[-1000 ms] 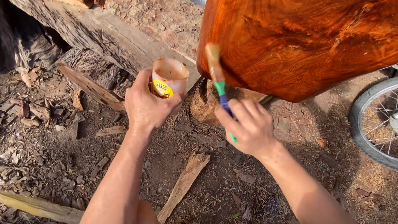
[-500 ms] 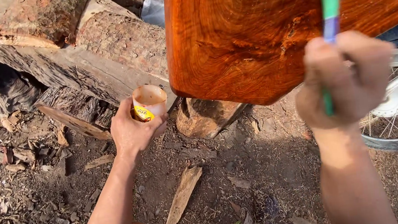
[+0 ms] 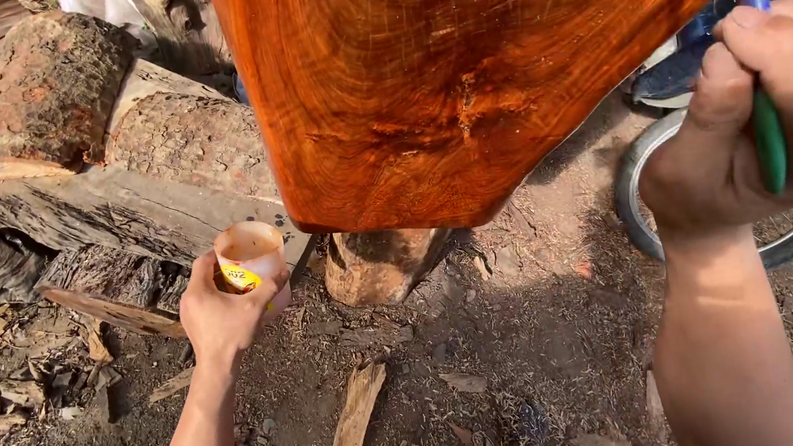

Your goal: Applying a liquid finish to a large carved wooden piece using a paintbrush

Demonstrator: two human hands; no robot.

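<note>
Left hand [image 3: 221, 315] is gripping a small pale cup [image 3: 252, 256] bearing a yellow label, low beside the logs [image 3: 106, 158]. Right hand [image 3: 758, 128] is clenching a green-handled brush [image 3: 754, 28] against the glossy orange-brown wood slab [image 3: 458, 64].

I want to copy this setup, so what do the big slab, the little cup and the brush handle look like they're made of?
The slab looks like solid wood: ring and grain lines show through a glossy orange-red coat, probably varnish or stain. The cup in the left hand seems thin pale plastic, smeared with brownish residue. The brush handle in the right hand looks like smooth green and purple plastic, though painted wood is possible.
</note>
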